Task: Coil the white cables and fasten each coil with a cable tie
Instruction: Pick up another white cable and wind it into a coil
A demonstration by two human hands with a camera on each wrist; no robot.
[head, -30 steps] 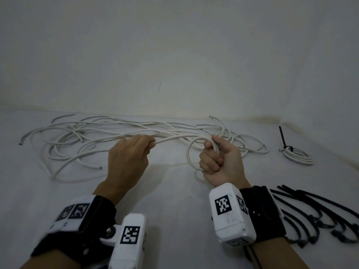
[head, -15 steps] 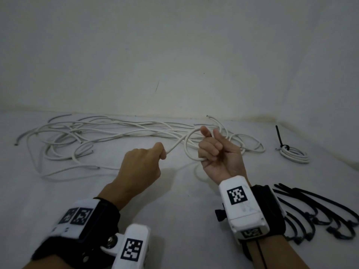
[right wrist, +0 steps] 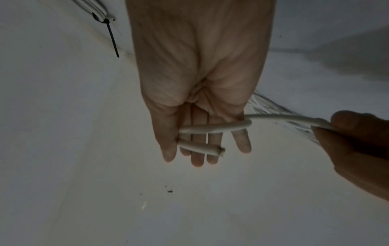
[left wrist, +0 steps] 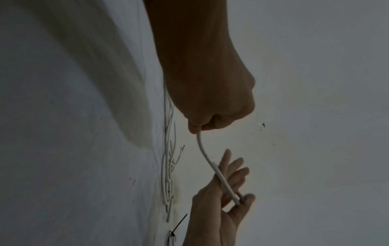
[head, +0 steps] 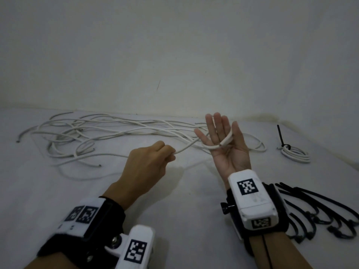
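Head view: my left hand [head: 149, 164] pinches the cable [head: 186, 149]; it runs to my right hand [head: 225, 144], palm up, fingers straight, one loop round it. Left wrist: cable [left wrist: 210, 164] leaves my fist [left wrist: 212, 103]. Right wrist: two passes [right wrist: 212, 129] cross my flat fingers [right wrist: 197, 149].

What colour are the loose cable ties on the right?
Black; the cable ties show best in the head view.
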